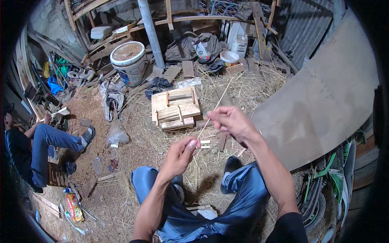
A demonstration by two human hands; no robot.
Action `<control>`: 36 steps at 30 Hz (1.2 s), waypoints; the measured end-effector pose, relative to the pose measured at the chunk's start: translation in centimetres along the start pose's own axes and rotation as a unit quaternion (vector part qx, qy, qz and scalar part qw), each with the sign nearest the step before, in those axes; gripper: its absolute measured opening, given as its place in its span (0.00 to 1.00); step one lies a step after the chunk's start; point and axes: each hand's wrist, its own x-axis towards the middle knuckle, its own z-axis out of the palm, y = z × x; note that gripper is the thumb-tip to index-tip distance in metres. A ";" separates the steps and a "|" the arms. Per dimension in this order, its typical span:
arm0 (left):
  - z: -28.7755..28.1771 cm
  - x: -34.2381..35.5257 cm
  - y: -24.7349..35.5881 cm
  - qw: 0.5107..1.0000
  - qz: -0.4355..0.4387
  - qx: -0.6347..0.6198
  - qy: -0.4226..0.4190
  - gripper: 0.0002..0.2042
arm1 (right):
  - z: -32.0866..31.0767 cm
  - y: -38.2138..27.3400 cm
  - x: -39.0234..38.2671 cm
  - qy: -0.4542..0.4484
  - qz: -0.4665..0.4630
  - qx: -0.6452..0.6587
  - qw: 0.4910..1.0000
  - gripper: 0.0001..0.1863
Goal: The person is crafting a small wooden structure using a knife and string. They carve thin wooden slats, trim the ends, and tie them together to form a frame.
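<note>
A thin, pale straw stalk (204, 129) runs slantwise between my two hands, its far end rising past my right hand. My left hand (178, 157) is closed, pinching the stalk's lower end between thumb and fingers. Higher up, my right hand (231, 122) is closed round the same stalk, slightly blurred. Beyond my hands a pale wooden block (187, 109) lies on the floor, with thin stalks laid in rows across it between small wooden strips.
Straw and shavings cover the floor. A full white bucket (129, 67) stands by a post (151, 32). At left another person (50, 139) sits holding a piece of wood. A large curved sheet (320, 97) and a green-and-black bicycle-like thing (324, 178) are at right.
</note>
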 end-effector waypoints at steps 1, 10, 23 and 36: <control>-0.1 -0.1 0.0 1.000 0.002 0.008 -0.002 0.11 | -0.7 -0.2 0.1 0.002 -0.022 0.040 0.999 0.11; 0.2 0.3 0.0 0.995 0.032 0.088 -0.026 0.10 | -5.1 0.5 0.7 0.053 -0.001 0.043 0.998 0.12; -1.4 -0.1 0.2 0.996 -0.022 -0.054 -0.063 0.11 | -11.8 4.8 0.7 0.279 -0.028 -0.070 0.957 0.11; 0.0 2.6 -1.8 0.998 0.044 -0.015 0.045 0.11 | -2.4 3.9 2.0 0.314 -0.130 -0.148 0.929 0.07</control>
